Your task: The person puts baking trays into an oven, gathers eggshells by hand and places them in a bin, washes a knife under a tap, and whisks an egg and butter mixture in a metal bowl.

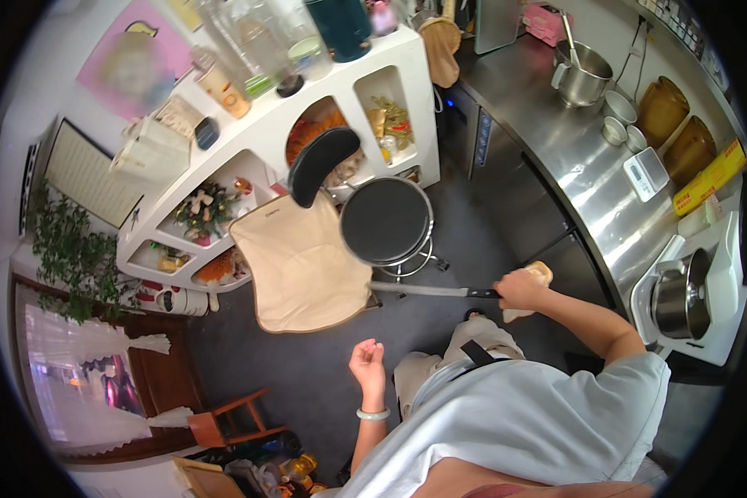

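My right hand (520, 290) is closed around the black handle of a long bread knife (423, 289). Its blade points left, over the floor and toward the beige chair. The same hand also holds what looks like sliced bread (541, 270); pale, crusted parts stick out above and below my fingers, and the rest is hidden. My left hand (368, 362) is raised in front of my body with its fingers curled in, and nothing shows in it. A pale bangle (373, 413) circles that wrist.
A black stool (387, 221) and a beige folding chair (303, 266) stand ahead, before a white shelf unit (266, 124). To the right runs a steel counter (548, 124) with a metal pot (583, 73), a scale (645, 174) and a stand mixer (725, 286). A small wooden chair (236, 422) stands lower left.
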{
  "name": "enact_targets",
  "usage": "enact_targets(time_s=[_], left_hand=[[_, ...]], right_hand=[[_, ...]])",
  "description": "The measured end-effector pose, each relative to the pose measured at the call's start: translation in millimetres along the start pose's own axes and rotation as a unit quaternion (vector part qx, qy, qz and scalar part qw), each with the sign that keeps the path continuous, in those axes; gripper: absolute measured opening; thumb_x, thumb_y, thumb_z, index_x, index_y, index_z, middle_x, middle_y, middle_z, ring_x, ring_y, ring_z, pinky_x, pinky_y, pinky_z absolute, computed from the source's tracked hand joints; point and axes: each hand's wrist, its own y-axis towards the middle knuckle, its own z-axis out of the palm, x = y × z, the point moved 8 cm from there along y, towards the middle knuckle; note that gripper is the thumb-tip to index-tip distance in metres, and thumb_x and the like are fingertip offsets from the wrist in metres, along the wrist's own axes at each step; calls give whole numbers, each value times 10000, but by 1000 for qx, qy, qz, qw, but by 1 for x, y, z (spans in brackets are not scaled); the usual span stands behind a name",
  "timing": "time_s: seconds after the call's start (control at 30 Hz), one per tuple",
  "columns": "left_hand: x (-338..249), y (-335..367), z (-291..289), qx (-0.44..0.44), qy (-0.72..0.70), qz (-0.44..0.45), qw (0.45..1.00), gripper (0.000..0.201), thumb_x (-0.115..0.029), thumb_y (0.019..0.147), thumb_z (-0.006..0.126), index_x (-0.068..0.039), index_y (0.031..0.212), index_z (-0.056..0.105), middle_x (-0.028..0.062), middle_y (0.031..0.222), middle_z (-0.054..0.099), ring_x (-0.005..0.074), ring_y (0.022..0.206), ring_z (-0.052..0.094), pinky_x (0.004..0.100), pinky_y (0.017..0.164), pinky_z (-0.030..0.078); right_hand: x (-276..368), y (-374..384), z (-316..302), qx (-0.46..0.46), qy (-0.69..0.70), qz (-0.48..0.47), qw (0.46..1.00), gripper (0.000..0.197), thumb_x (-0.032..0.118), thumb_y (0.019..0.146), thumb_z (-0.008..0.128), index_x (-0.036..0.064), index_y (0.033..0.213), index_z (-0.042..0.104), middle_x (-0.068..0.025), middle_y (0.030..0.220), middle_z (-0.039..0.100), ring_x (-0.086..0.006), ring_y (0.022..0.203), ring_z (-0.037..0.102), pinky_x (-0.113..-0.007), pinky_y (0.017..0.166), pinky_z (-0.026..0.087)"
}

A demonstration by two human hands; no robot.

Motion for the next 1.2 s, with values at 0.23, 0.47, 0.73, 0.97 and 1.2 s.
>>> enact_targets(time_s=[0.23,0.47,0.73,0.97,1.2], left_hand=[[4,-38,-235,-155,-17,25,987,162,88,767,601,9,902,556,-7,757,550,43,681,514,172,657,432],[-23,-61,-418,-278,1,44,960,149,38,784,623,6,920,570,9,801,555,54,723,518,188,676,439],[-63,39,-550,-313,-24,92,945,145,49,789,619,1,916,568,-14,816,557,41,747,522,178,696,440],[-64,155,-703,-324,-209,2,923,162,48,800,593,-42,930,561,20,851,585,110,792,573,258,737,500],[-35,243,-830,-349,-370,-126,852,159,15,813,584,-89,923,535,18,865,580,123,808,566,307,767,493]], right_hand=[[234,99,-9,-8,-68,-208,976,207,262,629,660,63,688,645,-118,672,640,-282,661,647,-394,548,501],[402,172,-21,36,-142,-276,950,257,325,648,662,74,706,652,-114,697,639,-278,705,646,-385,599,507],[540,301,-32,48,-231,-317,919,272,337,620,695,79,705,667,-111,706,642,-279,705,640,-378,627,505],[665,440,-58,133,-257,-305,907,283,331,613,697,76,736,682,-117,733,653,-275,711,644,-367,630,513],[766,566,-65,182,-308,-284,890,283,315,590,707,80,748,688,-111,721,658,-263,689,652,-358,620,520]])
